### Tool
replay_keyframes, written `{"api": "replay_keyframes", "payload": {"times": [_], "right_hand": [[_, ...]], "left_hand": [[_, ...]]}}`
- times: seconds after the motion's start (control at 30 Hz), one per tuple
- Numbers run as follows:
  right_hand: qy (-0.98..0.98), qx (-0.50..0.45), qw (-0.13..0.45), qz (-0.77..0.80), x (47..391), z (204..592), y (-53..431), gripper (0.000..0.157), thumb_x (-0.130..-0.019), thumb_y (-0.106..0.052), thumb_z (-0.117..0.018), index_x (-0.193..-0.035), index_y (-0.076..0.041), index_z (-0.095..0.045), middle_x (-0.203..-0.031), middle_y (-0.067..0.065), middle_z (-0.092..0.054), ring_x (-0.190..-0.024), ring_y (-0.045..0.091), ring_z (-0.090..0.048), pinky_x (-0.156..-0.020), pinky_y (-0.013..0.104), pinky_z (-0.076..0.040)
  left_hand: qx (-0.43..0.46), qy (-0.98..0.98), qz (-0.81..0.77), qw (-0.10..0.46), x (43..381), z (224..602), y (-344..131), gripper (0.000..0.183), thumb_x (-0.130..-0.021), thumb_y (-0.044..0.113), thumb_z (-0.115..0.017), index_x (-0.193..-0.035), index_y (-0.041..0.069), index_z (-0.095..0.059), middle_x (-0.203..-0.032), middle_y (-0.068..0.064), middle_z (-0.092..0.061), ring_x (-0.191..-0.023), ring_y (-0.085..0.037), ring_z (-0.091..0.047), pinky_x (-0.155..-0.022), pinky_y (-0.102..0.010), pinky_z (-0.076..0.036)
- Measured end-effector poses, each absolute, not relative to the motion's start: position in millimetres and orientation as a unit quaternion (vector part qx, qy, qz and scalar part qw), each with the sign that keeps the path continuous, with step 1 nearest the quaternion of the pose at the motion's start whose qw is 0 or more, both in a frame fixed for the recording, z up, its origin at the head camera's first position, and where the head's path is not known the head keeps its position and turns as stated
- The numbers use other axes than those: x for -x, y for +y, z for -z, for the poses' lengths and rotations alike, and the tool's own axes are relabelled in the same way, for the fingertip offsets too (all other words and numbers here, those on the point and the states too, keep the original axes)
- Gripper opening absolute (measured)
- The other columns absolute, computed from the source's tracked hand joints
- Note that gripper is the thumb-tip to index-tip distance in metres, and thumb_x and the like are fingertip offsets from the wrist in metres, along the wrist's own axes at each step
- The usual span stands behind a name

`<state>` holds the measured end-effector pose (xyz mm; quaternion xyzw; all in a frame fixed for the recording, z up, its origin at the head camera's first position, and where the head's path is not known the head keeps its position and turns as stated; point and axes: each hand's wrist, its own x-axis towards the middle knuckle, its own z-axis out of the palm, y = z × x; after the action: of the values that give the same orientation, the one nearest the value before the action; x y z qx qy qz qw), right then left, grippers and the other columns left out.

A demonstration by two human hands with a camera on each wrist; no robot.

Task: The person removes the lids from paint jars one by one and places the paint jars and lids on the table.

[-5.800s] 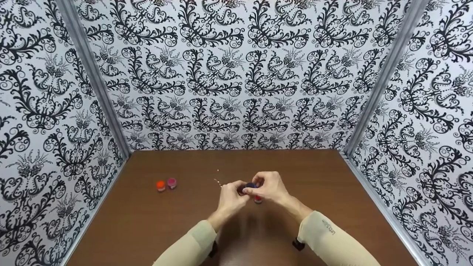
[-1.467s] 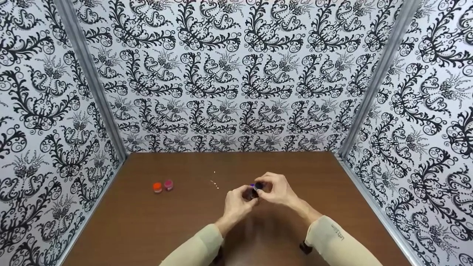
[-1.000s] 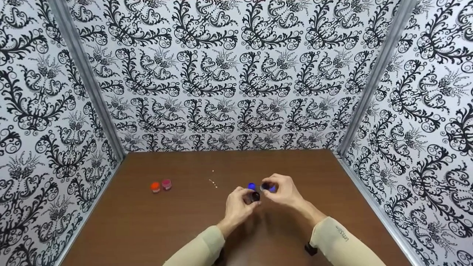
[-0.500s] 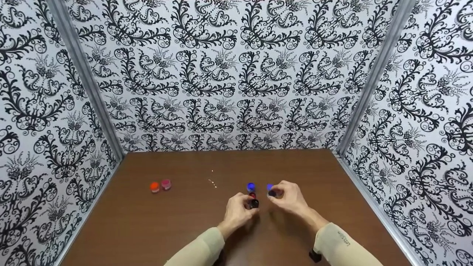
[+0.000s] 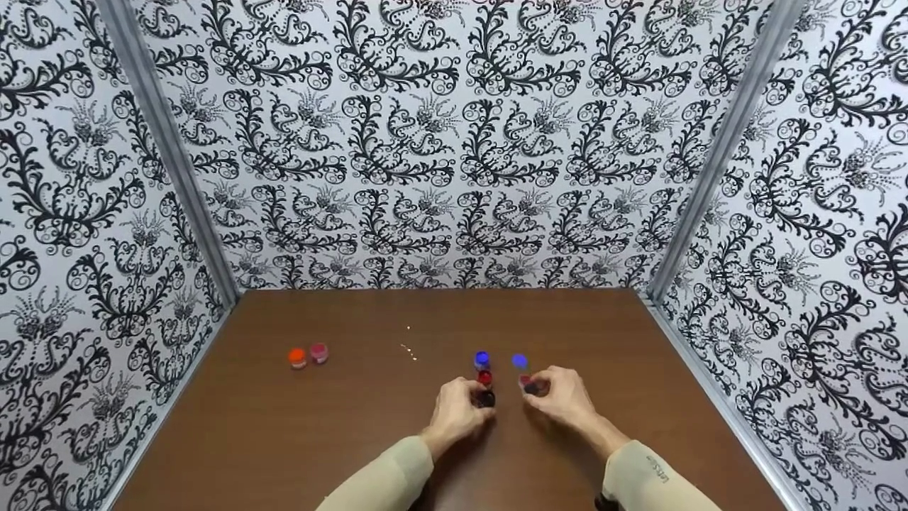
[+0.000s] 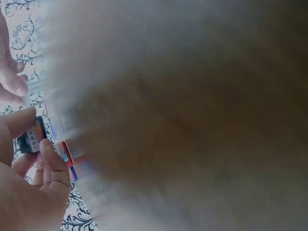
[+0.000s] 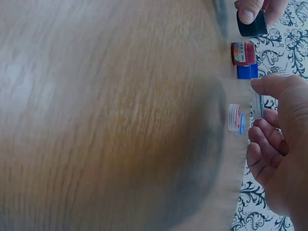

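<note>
My left hand (image 5: 457, 410) grips a small black paint jar (image 5: 486, 399) low over the table, its open mouth showing dark paint. In the left wrist view, a printed label shows on that jar's side. Right of it, my right hand (image 5: 564, 395) pinches a clear lid (image 7: 258, 105) between thumb and fingertips; its inner side looks dark from the head. An uncapped red paint jar (image 5: 484, 377) stands just beyond the black one, and a blue paint jar (image 5: 482, 359) behind that. A red-stained lid (image 5: 524, 380) and a blue-stained lid (image 5: 520, 361) lie near my right fingertips.
An orange-topped jar (image 5: 297, 358) and a pink-topped jar (image 5: 319, 353) stand side by side on the left of the brown table (image 5: 340, 426). Small pale specks (image 5: 409, 351) lie left of the blue jar. Patterned walls (image 5: 454, 177) enclose the back and sides.
The lid has come off the black jar, and my hands have moved apart. Both have shifted nearer, the right hand with the lid, uncovering the blue and red jars and their lids.
</note>
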<state>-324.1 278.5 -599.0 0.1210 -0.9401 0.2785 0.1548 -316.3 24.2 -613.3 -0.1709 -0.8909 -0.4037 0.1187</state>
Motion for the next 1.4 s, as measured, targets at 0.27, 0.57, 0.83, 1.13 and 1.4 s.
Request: {"api": "replay_keyframes", "payload": {"times": [0.27,0.57,0.83,1.13,1.4], "right_hand": [[-0.955,-0.096,0.123,-0.254,321,601,278,0.022,-0.078,-0.021,-0.097,-0.095,-0.011,-0.086,-0.086,0.001,-0.074,-0.081,0.013,-0.066,-0.075,0.035,-0.059],[-0.962,-0.077,0.105,-0.242,323,605,278,0.022,-0.080,-0.025,-0.097,-0.094,-0.013,-0.086,-0.090,0.001,-0.078,-0.087,0.018,-0.071,-0.081,0.043,-0.062],[-0.964,-0.070,0.087,-0.243,322,603,276,0.023,-0.080,-0.027,-0.098,-0.094,-0.014,-0.086,-0.093,0.001,-0.079,-0.092,0.021,-0.073,-0.087,0.047,-0.063],[-0.964,-0.062,0.068,-0.248,324,602,275,0.023,-0.080,-0.026,-0.100,-0.093,-0.015,-0.086,-0.087,0.001,-0.081,-0.087,0.020,-0.074,-0.083,0.046,-0.065],[-0.965,-0.065,0.064,-0.247,323,600,275,0.023,-0.080,-0.026,-0.099,-0.092,-0.015,-0.085,-0.087,0.000,-0.081,-0.086,0.019,-0.074,-0.082,0.045,-0.064]], "left_hand": [[0.163,-0.902,0.393,0.073,322,607,26,0.032,-0.075,0.018,-0.100,-0.103,0.010,-0.087,-0.100,-0.005,-0.086,-0.100,-0.024,-0.078,-0.090,-0.042,-0.065],[0.173,-0.909,0.373,0.064,325,605,26,0.026,-0.074,0.014,-0.100,-0.096,0.009,-0.086,-0.091,-0.004,-0.084,-0.089,-0.020,-0.075,-0.084,-0.039,-0.064],[0.177,-0.915,0.356,0.062,326,603,27,0.025,-0.073,0.015,-0.100,-0.092,0.008,-0.086,-0.091,-0.006,-0.084,-0.090,-0.022,-0.076,-0.084,-0.040,-0.064],[0.178,-0.918,0.348,0.064,325,601,31,0.030,-0.073,0.012,-0.101,-0.096,0.004,-0.085,-0.096,-0.010,-0.085,-0.093,-0.027,-0.078,-0.087,-0.042,-0.065],[0.206,-0.915,0.332,0.098,345,631,30,0.032,-0.071,0.018,-0.101,-0.095,0.008,-0.083,-0.092,-0.008,-0.083,-0.087,-0.024,-0.077,-0.080,-0.042,-0.065]]}}
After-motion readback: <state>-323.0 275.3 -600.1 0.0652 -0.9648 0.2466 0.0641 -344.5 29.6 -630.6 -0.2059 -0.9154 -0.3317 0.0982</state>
